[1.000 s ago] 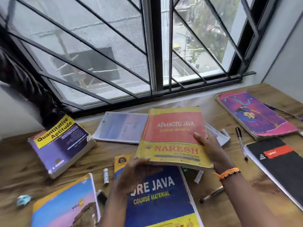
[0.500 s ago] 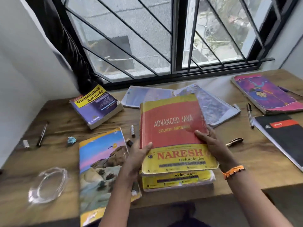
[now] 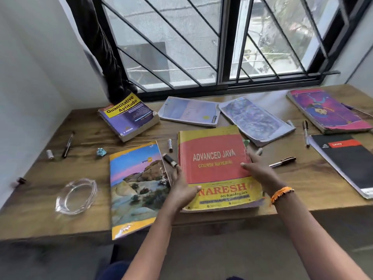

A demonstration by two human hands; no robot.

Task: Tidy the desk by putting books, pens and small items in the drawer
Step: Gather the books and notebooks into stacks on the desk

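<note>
A: The fingers [image 3: 250, 158] of the right hand [image 3: 260, 170] lay fairly straight along the right edge of the Advanced Java book [image 3: 216, 166], thumb flat on the red cover. Whether the fingertips curled under that edge, I couldn't tell; the book's torn edge hid them.

B: And the left hand [image 3: 181, 188]?

A: It clasped the spine side, thumb on the yellow band, fingers down the left edge, their tips out of sight beneath. The book lay flat between both hands, near the front edge of the desk [image 3: 40, 199]. Something lay under it, but only a thin rim showed at the bottom.

B: What sat beyond the fingers?

A: Just past the left fingertips, a small black item [image 3: 170, 160], touching nothing I could be sure of, and a short grey stick [image 3: 170, 145] farther out. Left of that hand lay the landscape book [image 3: 137, 186], its lower corner overhanging the desk. Right of the right fingers lay a black-capped pen [image 3: 282, 162]; a pale cap [image 3: 259, 151] poked out just above them, mostly covered.

B: Farther off?

A: The Quantitative Aptitude book [image 3: 129, 116] by the window, two pale notebooks, blurred beyond reading, and a black notebook [image 3: 347, 162] cut off at the right. No drawer was visible.
</note>
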